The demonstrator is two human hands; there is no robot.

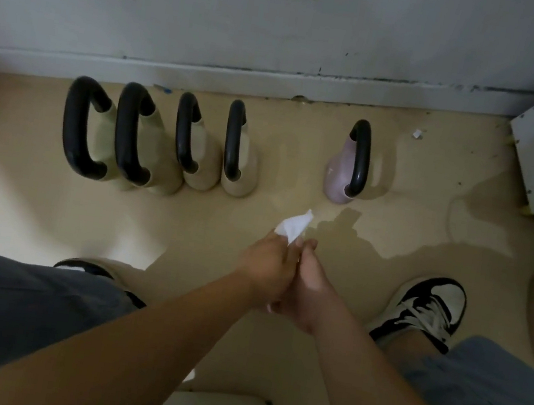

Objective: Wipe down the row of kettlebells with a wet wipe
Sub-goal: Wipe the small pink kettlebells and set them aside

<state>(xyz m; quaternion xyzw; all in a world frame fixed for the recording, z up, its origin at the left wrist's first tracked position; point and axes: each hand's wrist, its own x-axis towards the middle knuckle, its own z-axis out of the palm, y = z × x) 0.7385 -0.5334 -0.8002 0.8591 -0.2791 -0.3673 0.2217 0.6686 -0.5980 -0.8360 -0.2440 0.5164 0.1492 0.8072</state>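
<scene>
The left hand (268, 268) and right hand (311, 290) are meeting near the pink kettlebell (340, 178), on the person's side of it, both gripping a white wipe (294, 224). 4 beige kettlebells (162, 152) are standing to its left. The wipe is seemingly being readied; wiping next calls for reaching forward.

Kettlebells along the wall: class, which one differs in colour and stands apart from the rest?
The pink kettlebell at the right end of the row. A gap separates it from the four beige kettlebells, which stand close together on its left.
</scene>
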